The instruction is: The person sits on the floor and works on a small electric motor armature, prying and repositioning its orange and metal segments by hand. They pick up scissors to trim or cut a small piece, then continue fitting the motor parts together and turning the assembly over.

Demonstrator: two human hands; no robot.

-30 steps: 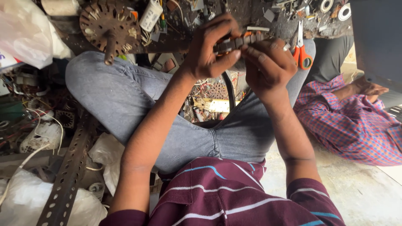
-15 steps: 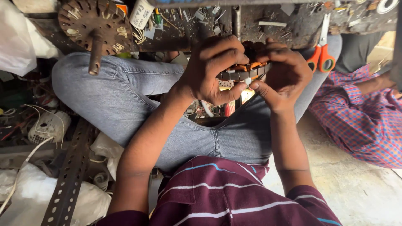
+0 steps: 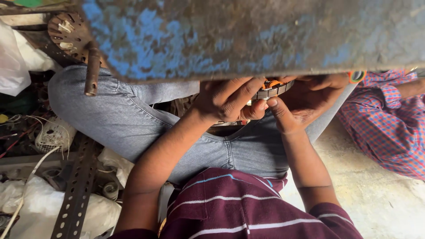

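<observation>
Blue, rust-worn metal slab point(image 3: 248, 35) fills the far part of the view and hides the tops of both hands. Left hand point(image 3: 226, 102) and right hand point(image 3: 305, 104) meet just below its near edge, both closed around a ring-shaped motor core point(image 3: 272, 90) with grey steel segments and orange windings; most of it is hidden. Thumbs press close together at its near side. Grey-trousered legs point(image 3: 133, 119) lie crossed beneath. Left: rusty perforated disc point(image 3: 71, 35) on a shaft, slotted angle bar point(image 3: 75, 194), white bags, loose wires. Right: a second person's checked cloth point(image 3: 389, 128) on the concrete floor point(image 3: 380, 203).
</observation>
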